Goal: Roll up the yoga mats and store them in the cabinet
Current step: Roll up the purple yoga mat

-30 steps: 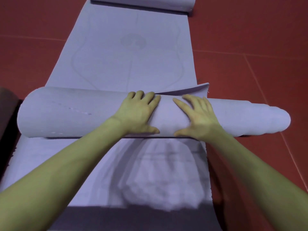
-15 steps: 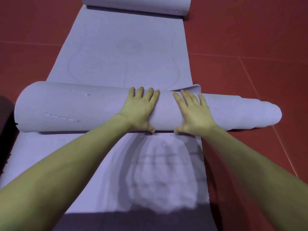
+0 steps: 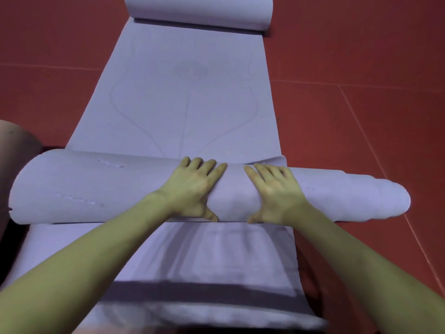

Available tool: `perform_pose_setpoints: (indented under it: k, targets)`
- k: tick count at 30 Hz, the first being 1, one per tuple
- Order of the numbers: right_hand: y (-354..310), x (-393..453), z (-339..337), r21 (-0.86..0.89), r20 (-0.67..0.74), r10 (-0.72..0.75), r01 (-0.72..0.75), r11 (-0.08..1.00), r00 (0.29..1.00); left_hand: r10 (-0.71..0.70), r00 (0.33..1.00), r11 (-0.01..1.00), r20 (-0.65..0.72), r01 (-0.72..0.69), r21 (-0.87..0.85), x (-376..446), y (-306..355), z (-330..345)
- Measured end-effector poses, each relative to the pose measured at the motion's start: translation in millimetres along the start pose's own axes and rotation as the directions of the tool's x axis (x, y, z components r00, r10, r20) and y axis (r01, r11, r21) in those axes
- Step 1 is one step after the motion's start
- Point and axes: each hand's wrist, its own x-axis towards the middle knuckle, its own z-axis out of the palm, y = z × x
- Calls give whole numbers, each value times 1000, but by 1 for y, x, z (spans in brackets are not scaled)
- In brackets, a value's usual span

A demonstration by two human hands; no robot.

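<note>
While both palms sit on top of the roll, nothing is actually gripped: our left hand (image 3: pixel 192 186) and right hand (image 3: pixel 274 191) lie flat with fingers straight and spread, thumbs down at the 6 o'clock side of the rolled mat (image 3: pixel 96 189). We press on it, we don't clasp it.

Nearest us, at 6 o'clock, lies a flat stretch of the same pale purple material, which the roll rests on. Whether that is this mat or a second one beneath, we can't tell.

Key relation: the roll's long axis runs 9 to 3 o'clock, across our reach. Hands are centred, the right a bit closer to the 3 o'clock end, which has telescoped out in steps (image 3: pixel 385 198). The 9 o'clock end looks flush.

The unrolled stretch (image 3: pixel 187 97) runs away toward 12 o'clock, so we judge the push goes straight ahead, square to the axis. Skew risk: the right end drifting further.

Far end at 12 o'clock is a second roll (image 3: pixel 199 8).

No brand or readable writing; only faint curved guide lines and a round mark on the flat mat. Red floor (image 3: pixel 361 56) around. No cabinet in view.
</note>
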Motion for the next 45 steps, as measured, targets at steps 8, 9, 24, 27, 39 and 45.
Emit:
perform_pose_setpoints:
  k: [8,9,24,27,39,45]
  targets:
    - [-35,-47,-19,33,222,-59,53,998,973,19,993,995,119,-6,-103,-54,23,-4]
    - [-37,-51,-19,38,249,-54,46,998,967,24,992,993,125,-9,-115,-59,25,-5]
    - [-1,-92,13,197,-320,253,-197,960,913,-110,994,994,-1,110,1,-42,77,-8]
    - [14,-104,16,156,-166,256,-231,960,952,-125,982,992,141,124,21,-20,92,-9]
    - [50,-96,19,40,128,294,-301,953,947,-96,981,993,167,84,80,23,120,-12]
    - [63,-85,26,6,-125,151,-152,988,981,-75,992,996,99,68,65,30,108,-11]
